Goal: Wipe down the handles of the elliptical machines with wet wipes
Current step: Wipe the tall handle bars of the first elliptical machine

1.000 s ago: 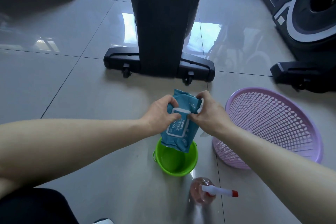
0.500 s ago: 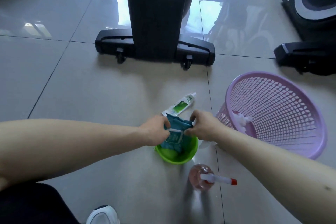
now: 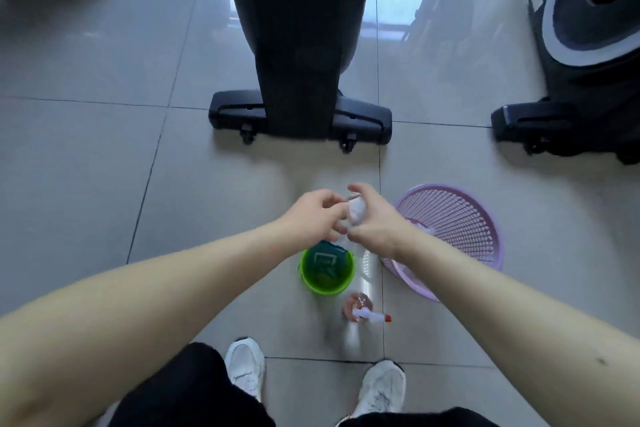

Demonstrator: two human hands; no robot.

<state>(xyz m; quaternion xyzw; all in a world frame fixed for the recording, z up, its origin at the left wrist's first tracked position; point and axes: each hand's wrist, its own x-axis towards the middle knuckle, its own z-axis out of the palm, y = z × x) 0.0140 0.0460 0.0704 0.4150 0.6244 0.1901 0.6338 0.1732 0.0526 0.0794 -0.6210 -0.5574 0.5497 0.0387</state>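
A crumpled white wet wipe is held between both hands above the floor. My right hand grips it in curled fingers, and my left hand pinches its edge from the left. The blue wet-wipe pack lies inside a small green bucket just below my hands. The black base of an elliptical machine stands on the tiles ahead. Its handles are out of view.
A purple mesh basket with white wipes in it sits to the right. A pink spray bottle with a white nozzle lies near my white shoes. A second machine stands at the far right.
The pack has gone down into the green bucket and both hands have let go of it. They have risen with a white wipe between them. The view has pulled back from the floor.
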